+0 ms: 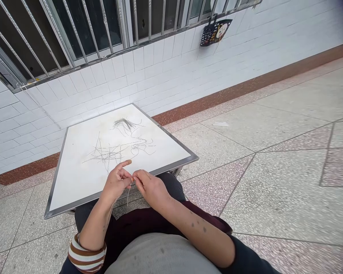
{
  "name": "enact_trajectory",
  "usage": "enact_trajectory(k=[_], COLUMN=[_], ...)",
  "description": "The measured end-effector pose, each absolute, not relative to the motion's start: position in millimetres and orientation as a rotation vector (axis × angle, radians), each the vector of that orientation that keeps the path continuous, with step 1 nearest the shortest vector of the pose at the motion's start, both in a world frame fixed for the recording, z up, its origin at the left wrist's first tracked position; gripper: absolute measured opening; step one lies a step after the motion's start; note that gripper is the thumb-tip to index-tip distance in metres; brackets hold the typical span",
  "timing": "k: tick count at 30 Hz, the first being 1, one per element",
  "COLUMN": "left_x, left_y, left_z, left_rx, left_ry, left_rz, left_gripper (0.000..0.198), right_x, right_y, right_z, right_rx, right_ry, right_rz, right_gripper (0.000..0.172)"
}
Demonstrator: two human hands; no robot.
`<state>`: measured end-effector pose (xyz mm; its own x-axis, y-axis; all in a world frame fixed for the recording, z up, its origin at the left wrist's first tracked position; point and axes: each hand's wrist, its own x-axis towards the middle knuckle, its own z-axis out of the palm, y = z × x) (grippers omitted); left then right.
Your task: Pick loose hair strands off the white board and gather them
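Note:
My left hand is at the near edge of a white-topped table, thumb and fingers pinched, one finger stretched out. Against its fingertips, my right hand is closed in a pinch as well. A thin pale strand hangs down from between them; a tiny orange bit shows at the fingertips, too small to name. On the white table lies a bundle of fine dark strands. Nearer to my hands, loose dark strands are scattered and crossing.
The table has a grey metal rim and stands by a white tiled wall. Metal window bars run above. A black perforated basket hangs from them. A pale scrap lies on the terrazzo floor.

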<state>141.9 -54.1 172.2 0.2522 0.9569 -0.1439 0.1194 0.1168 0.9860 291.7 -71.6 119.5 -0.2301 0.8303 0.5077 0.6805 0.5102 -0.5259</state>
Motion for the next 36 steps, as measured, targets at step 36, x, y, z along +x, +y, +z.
enact_trajectory(k=[36], left_x=[132], left_y=[-69], left_z=[168], left_rx=[1.288], left_ry=[1.118], left_rz=[0.838], left_gripper=[0.055], right_x=[328], right_y=[-70], right_z=[109], right_rx=[-0.854], right_ry=[-2.216], right_rz=[0.230], right_gripper=[0.028])
